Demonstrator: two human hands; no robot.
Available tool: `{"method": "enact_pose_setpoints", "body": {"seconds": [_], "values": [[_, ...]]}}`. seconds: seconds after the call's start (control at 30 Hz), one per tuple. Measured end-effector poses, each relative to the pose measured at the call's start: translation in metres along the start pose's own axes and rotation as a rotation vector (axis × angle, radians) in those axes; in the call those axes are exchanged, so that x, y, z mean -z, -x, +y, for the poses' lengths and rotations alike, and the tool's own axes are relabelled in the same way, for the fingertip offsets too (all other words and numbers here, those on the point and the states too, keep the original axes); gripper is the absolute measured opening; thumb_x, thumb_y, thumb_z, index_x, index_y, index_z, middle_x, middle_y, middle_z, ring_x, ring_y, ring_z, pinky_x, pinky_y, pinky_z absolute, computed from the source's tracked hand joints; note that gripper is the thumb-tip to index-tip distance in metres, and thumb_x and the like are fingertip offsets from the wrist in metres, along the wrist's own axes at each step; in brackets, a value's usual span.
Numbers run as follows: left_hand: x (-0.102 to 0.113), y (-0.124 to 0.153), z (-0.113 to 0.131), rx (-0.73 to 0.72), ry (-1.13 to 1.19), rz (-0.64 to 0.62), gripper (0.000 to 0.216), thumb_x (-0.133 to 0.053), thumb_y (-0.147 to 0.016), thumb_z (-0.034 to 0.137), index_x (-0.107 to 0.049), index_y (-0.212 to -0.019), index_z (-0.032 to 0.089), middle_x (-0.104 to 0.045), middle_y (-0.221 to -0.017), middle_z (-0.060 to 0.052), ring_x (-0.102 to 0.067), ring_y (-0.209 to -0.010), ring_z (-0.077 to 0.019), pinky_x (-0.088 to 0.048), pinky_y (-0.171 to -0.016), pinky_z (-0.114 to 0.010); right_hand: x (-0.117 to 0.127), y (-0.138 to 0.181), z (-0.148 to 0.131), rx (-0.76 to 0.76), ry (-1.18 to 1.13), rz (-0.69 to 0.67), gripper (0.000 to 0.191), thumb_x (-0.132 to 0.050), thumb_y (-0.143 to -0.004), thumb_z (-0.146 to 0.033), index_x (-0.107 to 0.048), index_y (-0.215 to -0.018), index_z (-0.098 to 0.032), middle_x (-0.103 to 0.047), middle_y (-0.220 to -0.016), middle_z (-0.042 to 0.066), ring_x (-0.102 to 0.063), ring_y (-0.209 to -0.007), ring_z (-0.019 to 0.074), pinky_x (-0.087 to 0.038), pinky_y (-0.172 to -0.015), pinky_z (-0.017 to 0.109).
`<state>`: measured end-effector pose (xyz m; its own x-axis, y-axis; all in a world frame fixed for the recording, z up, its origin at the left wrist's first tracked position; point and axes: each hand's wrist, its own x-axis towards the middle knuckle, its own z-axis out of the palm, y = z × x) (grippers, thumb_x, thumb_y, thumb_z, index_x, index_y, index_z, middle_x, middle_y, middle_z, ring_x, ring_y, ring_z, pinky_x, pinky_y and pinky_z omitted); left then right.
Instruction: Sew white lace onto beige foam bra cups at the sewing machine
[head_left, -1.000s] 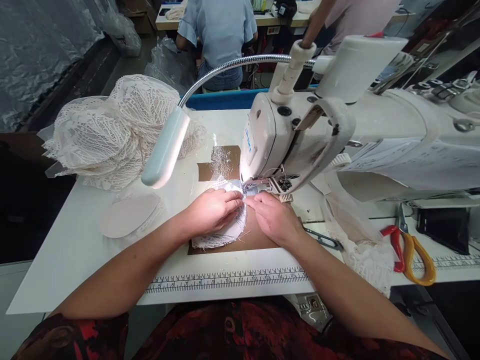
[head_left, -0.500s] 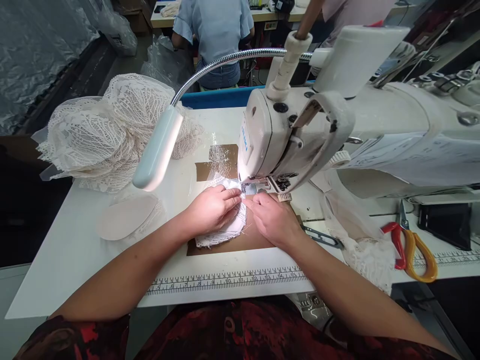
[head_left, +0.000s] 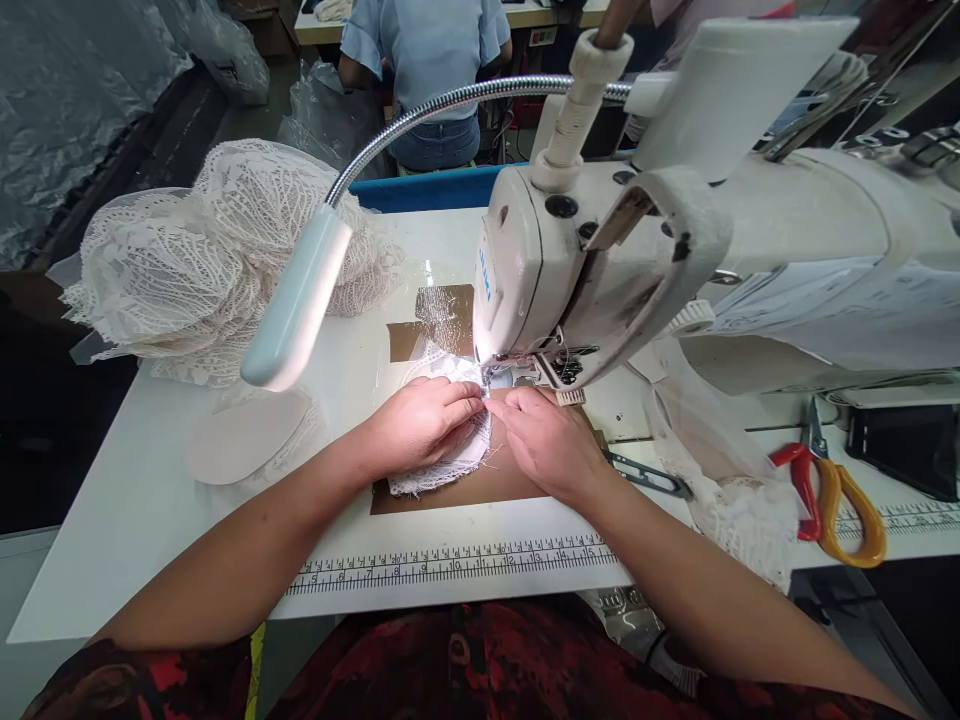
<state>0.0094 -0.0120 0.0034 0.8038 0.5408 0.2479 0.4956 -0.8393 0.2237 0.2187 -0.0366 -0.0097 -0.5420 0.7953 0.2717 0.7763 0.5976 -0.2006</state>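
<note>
A white lace cup piece (head_left: 442, 474) lies under the needle area of a white sewing machine (head_left: 517, 270). My left hand (head_left: 424, 420) rests on top of it, fingers together and pressing the fabric close to the presser foot. On the other side, my right hand (head_left: 551, 435) is closed, its thumb and forefinger pinching the fabric's edge just in front of the foot. The fingertips of both hands nearly meet there. Most of the lace beneath my left hand is hidden, and so is the needle point.
Stacked lace cups (head_left: 172, 270) fill the left rear, near a beige oval pad (head_left: 247, 440). A lamp (head_left: 296, 300) hangs over the table. Thread snips (head_left: 649, 474), lace scraps (head_left: 750, 510) and scissors (head_left: 829, 490) lie right. A person in blue (head_left: 427, 60) sits beyond.
My view has shifted slightly, so the lamp and machine sit a little differently in the picture. Both hands keep their places on the lace cup piece.
</note>
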Motion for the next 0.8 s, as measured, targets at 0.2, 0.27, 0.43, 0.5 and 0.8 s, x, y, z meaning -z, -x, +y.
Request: {"method": "enact_pose_setpoints", "body": {"seconds": [0.2,0.27,0.43,0.5,0.8], "values": [[-0.0037,-0.0027,-0.0025,0.001,-0.090,0.002,0.034,-0.042,-0.095,0.026,-0.062,-0.115,0.007,-0.063,-0.120,-0.017,-0.062,-0.092,-0.0244,-0.052,-0.076,-0.040,-0.0007,-0.0014,-0.0026,-0.039,0.067,-0.044,0.037,-0.036,-0.090,-0.013,-0.066,-0.113,-0.015,-0.062,-0.083,0.007,-0.050,-0.073,0.0181,-0.035,-0.063,0.029],[-0.0037,-0.0041,-0.0034,0.003,-0.112,-0.002,0.034,-0.042,-0.095,0.026,-0.062,-0.115,0.007,-0.063,-0.120,-0.018,-0.062,-0.090,-0.0239,-0.052,-0.076,-0.040,-0.0015,-0.0023,-0.0032,-0.050,0.087,-0.046,0.037,-0.036,-0.090,-0.014,-0.065,-0.114,-0.015,-0.063,-0.086,0.007,-0.051,-0.074,0.0184,-0.036,-0.064,0.029],[-0.0042,-0.0050,-0.0041,0.029,-0.122,-0.006,0.032,-0.042,-0.095,0.023,-0.064,-0.114,0.010,-0.063,-0.120,-0.015,-0.058,-0.090,-0.0227,-0.050,-0.076,-0.038,-0.0025,-0.0032,-0.0034,-0.058,0.096,-0.052,0.035,-0.037,-0.091,-0.016,-0.067,-0.111,-0.017,-0.064,-0.085,0.006,-0.051,-0.074,0.0185,-0.036,-0.064,0.029],[-0.0045,-0.0043,-0.0045,0.038,-0.118,-0.015,0.032,-0.042,-0.095,0.023,-0.064,-0.114,0.011,-0.063,-0.121,-0.013,-0.057,-0.092,-0.0226,-0.049,-0.078,-0.038,-0.0026,-0.0028,-0.0032,-0.052,0.094,-0.051,0.035,-0.038,-0.091,-0.016,-0.067,-0.111,-0.018,-0.064,-0.085,0.006,-0.051,-0.074,0.0184,-0.037,-0.064,0.029],[-0.0056,-0.0006,-0.0086,0.034,-0.089,-0.047,0.033,-0.041,-0.095,0.021,-0.060,-0.120,0.012,-0.060,-0.126,-0.012,-0.055,-0.104,-0.0225,-0.046,-0.085,-0.038,-0.0009,-0.0003,0.0003,-0.038,-0.002,-0.043,0.037,-0.040,-0.087,-0.012,-0.068,-0.110,-0.017,-0.066,-0.087,0.006,-0.055,-0.077,0.0178,-0.039,-0.064,0.027]]}}
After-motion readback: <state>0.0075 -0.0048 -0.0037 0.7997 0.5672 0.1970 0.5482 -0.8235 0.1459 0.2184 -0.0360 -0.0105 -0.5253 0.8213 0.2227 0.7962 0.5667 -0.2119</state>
